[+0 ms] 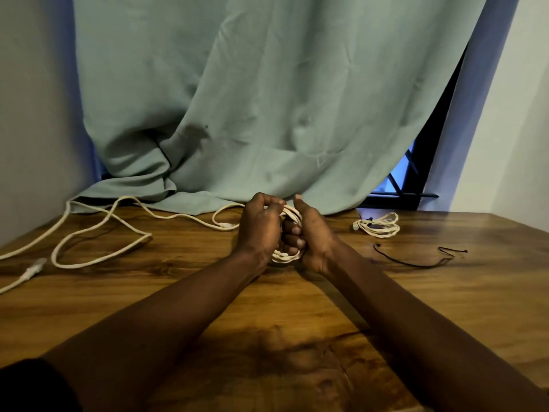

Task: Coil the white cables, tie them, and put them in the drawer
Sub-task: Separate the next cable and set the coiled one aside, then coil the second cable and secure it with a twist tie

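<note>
Head view: we see a thin white cable wound into a small tight coil over the brown wooden bench; our left hand and right hand both clutch it, fingers curled.

Only one view is given — taken from the head, faced forward and down, close over the surface, toward the curtain.

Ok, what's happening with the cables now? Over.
Left hand, right hand both grip white cable coil. Second coil lies right. Long cable loose, left. Black tie unused.
</note>
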